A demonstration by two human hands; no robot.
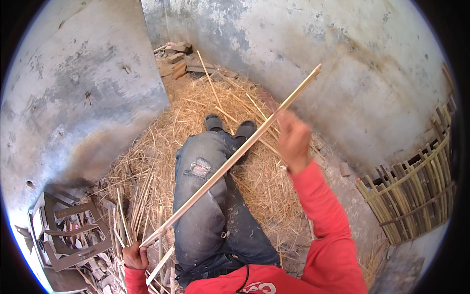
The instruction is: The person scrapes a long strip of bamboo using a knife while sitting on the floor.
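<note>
A long pale split bamboo strip (210,183) slants across my view from lower left to upper right, over my legs. My left hand (135,256) is closed round its lower end, beside my left thigh. Close to the strip's upper part is my right hand (294,142), fingers curled and blurred by motion. What that hand holds, if anything, does not show; a faint reddish smear lies just beyond it. A second pale strip (160,266) lies at an angle next to my left hand, its far end out of view.
Straw-like shavings (271,188) cover the floor round my legs. Thin bamboo sticks (141,203) lie at left, near a dark metal frame (78,235). A slatted bamboo panel (411,201) leans at right. Bricks (178,58) sit at the far corner; worn walls (313,34) enclose the space.
</note>
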